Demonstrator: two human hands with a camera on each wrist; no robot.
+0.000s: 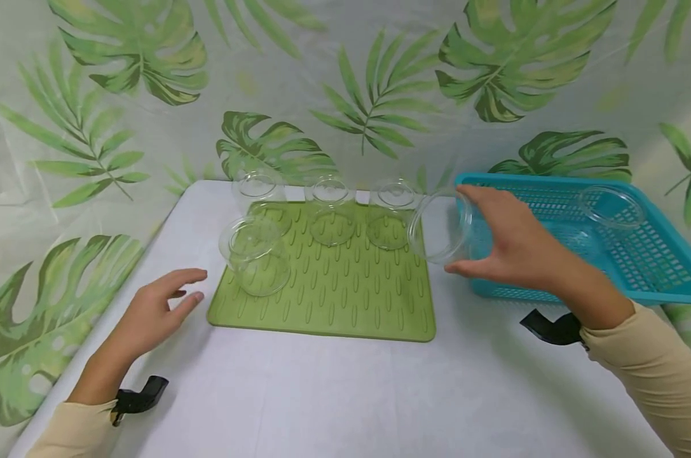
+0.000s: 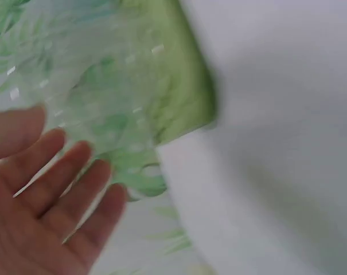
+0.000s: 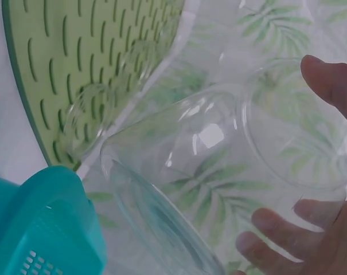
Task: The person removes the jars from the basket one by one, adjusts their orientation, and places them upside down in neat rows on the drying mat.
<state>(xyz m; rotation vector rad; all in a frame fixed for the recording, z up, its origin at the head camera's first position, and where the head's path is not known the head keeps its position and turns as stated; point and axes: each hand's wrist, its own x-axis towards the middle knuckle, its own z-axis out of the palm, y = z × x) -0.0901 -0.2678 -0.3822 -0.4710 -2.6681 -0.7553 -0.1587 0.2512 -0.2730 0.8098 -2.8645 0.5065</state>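
Observation:
My right hand [image 1: 517,242] grips a clear, glass-like jar [image 1: 441,228] with thumb and fingers. The jar is tipped on its side above the gap between the green ridged mat [image 1: 345,305] and the turquoise basket. In the right wrist view, fingers spread under the jar [image 3: 179,160] and the thumb is at its far end. My left hand [image 1: 156,312] hangs beside the mat's left edge, fingers loosely bent and holding nothing. Nearest to it is a clear jar [image 1: 259,261] at the mat's left side. Three more, including a middle one [image 1: 330,213], line the back.
The turquoise perforated basket [image 1: 551,292] stands at the right, with a clear round piece [image 1: 611,208] inside it. A white cloth [image 1: 334,394] covers the table. Behind hangs a leaf-patterned sheet [image 1: 276,83].

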